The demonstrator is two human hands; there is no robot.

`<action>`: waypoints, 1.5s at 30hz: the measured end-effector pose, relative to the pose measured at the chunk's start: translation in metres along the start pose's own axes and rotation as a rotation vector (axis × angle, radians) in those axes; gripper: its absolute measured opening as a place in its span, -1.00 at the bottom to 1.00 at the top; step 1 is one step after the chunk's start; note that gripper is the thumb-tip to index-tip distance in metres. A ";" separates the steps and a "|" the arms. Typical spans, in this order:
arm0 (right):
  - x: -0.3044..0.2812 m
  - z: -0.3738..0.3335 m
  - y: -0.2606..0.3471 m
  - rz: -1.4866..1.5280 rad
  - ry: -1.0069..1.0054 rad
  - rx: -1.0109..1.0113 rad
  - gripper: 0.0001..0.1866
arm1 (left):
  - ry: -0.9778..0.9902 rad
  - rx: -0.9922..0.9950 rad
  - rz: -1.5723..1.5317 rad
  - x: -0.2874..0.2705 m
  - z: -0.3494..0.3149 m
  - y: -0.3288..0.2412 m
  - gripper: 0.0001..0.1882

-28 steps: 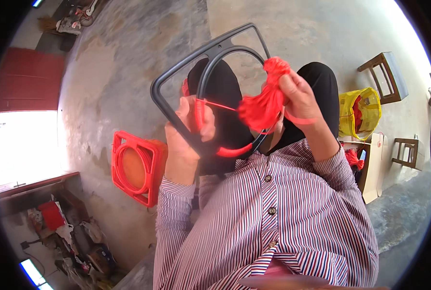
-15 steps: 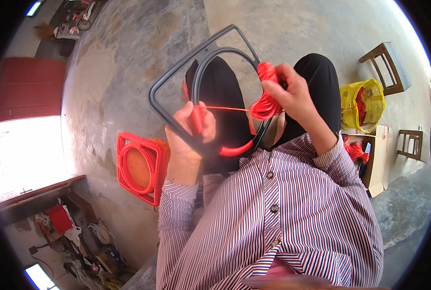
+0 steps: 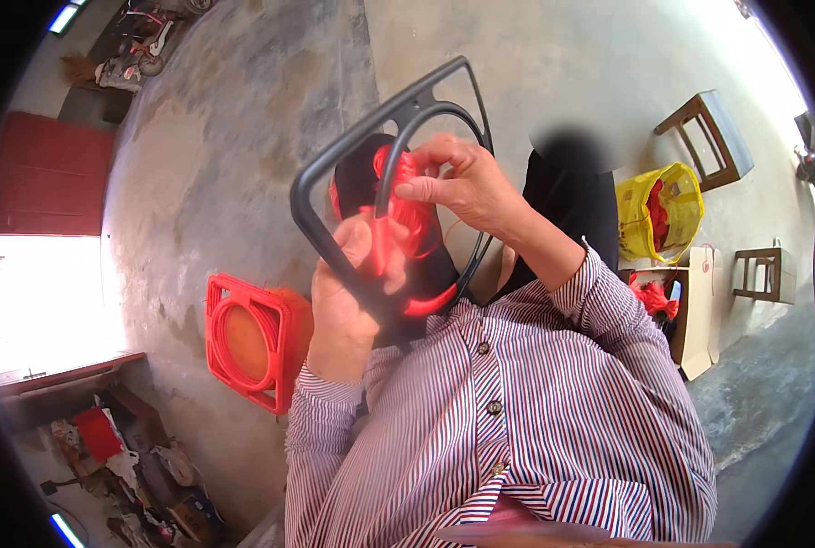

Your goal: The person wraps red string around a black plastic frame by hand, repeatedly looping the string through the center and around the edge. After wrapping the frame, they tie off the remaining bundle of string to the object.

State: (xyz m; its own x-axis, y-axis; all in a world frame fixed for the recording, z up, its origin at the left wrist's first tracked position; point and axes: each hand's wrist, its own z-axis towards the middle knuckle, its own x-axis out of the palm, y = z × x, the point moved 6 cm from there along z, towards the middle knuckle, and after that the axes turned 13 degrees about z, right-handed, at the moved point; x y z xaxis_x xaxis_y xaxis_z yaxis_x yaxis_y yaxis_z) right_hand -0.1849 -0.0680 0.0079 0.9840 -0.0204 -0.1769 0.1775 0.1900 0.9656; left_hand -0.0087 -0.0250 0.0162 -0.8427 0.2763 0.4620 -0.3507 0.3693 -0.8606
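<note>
My left hand (image 3: 343, 297) is closed around the lower left side of a dark grey square frame (image 3: 303, 196) with a round ring inside, held tilted above my lap. Red cord wraps part of the ring, both under my left fingers and along its lower edge (image 3: 430, 302). My right hand (image 3: 467, 187) pinches a loose bundle of red cord (image 3: 409, 215) at the ring's left side, just above my left hand. The bundle looks partly behind the ring; whether it passes through is blurred.
Red square frames with round centres (image 3: 215, 342) stand on the floor at my left. To my right are a yellow bag (image 3: 633, 219) holding red material, a cardboard box (image 3: 702, 310) beside red cord bundles (image 3: 652, 297), and two stools (image 3: 727, 137). My black-trousered knees lie beneath the frame.
My right hand has carried the red cord bundle left, from the ring's right side to its left side near my left hand. The stretched strand between them no longer shows.
</note>
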 end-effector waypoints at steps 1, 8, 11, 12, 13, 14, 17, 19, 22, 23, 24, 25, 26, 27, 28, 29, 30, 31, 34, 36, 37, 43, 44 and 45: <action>0.008 0.000 0.003 0.353 0.104 0.032 -0.64 | -0.048 -0.089 -0.175 0.002 -0.003 0.005 -0.50; 0.018 -0.019 0.037 1.137 0.435 0.185 -0.61 | -0.164 -0.243 -0.267 0.021 0.000 0.009 -0.19; 0.017 -0.018 0.044 1.384 0.387 0.098 -0.55 | 0.031 -0.257 -0.295 0.029 0.005 0.013 -0.22; 0.016 -0.018 0.043 1.381 0.388 0.099 -0.55 | 0.032 -0.255 -0.298 0.026 0.005 0.016 -0.22; 0.012 -0.017 0.030 1.398 0.236 0.191 -0.56 | 0.015 -0.210 -0.351 0.018 0.007 0.019 -0.27; 0.008 -0.019 0.018 1.412 0.083 0.280 -0.57 | -0.005 -0.164 -0.401 0.008 0.007 0.023 -0.33; 0.011 -0.033 0.002 1.153 0.147 0.263 -0.56 | -0.050 -0.107 -0.349 -0.001 0.003 0.023 -0.55; 0.020 -0.047 0.012 0.974 0.226 0.170 -0.47 | -0.055 -0.031 -0.320 -0.011 0.006 0.023 -0.65; 0.036 -0.054 0.040 1.151 0.266 0.113 -0.47 | -0.074 0.009 -0.309 -0.019 0.008 0.025 -0.66; 0.036 -0.052 0.039 1.118 0.248 0.090 -0.50 | -0.074 0.008 -0.305 -0.016 0.007 0.024 -0.66; 0.032 -0.051 0.042 1.121 0.246 0.088 -0.50 | -0.058 -0.002 -0.267 -0.011 0.005 0.023 -0.66; 0.024 -0.049 0.044 1.104 0.203 0.084 -0.50 | -0.040 -0.011 -0.230 -0.006 0.005 0.022 -0.66; 0.017 -0.045 0.043 1.087 0.160 0.080 -0.50 | -0.039 -0.012 -0.229 -0.002 0.005 0.018 -0.66; 0.004 -0.039 0.035 1.048 -0.017 -0.010 -0.52 | -0.066 -0.007 -0.228 0.001 0.005 0.012 -0.62; -0.015 -0.033 0.032 1.079 -0.008 -0.043 -0.56 | -0.096 0.000 -0.228 0.003 0.004 0.008 -0.58; -0.029 -0.025 0.034 1.244 -0.099 -0.036 -0.57 | -0.003 0.047 -0.227 -0.003 0.004 0.005 -0.50; -0.040 -0.021 0.036 1.408 -0.193 -0.026 -0.55 | -0.014 0.053 -0.227 -0.010 0.003 0.004 -0.50; -0.046 -0.026 0.029 1.449 -0.170 0.040 -0.54 | -0.008 0.063 -0.191 -0.015 0.006 0.003 -0.49; -0.048 -0.039 -0.007 1.401 0.052 0.175 -0.56 | -0.046 0.108 -0.159 -0.023 0.003 0.001 -0.52; -0.035 -0.055 0.001 0.934 -0.032 0.229 -0.61 | -0.125 0.073 -0.175 -0.033 0.003 0.005 -0.55; -0.031 -0.056 -0.004 0.728 0.052 0.165 -0.65 | -0.124 0.073 -0.171 -0.036 0.004 0.005 -0.55; -0.011 -0.036 -0.031 -0.118 0.057 0.151 -0.57 | 0.192 -0.098 -0.035 -0.022 0.002 0.003 -0.55; -0.008 -0.031 -0.029 -0.117 0.046 0.150 -0.57 | 0.201 -0.101 -0.029 -0.007 0.001 -0.002 -0.55; -0.004 -0.025 -0.025 -0.035 0.058 0.140 -0.58 | 0.088 -0.045 0.051 0.006 0.001 -0.010 -0.57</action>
State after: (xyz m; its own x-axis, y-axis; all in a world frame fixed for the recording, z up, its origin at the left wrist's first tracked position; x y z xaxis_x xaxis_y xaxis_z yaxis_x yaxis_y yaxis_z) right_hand -0.1931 -0.0482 -0.0200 0.9754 0.0332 -0.2180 0.2162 0.0518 0.9750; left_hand -0.0112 -0.0280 0.0269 -0.8193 0.3721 0.4362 -0.2876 0.3914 -0.8741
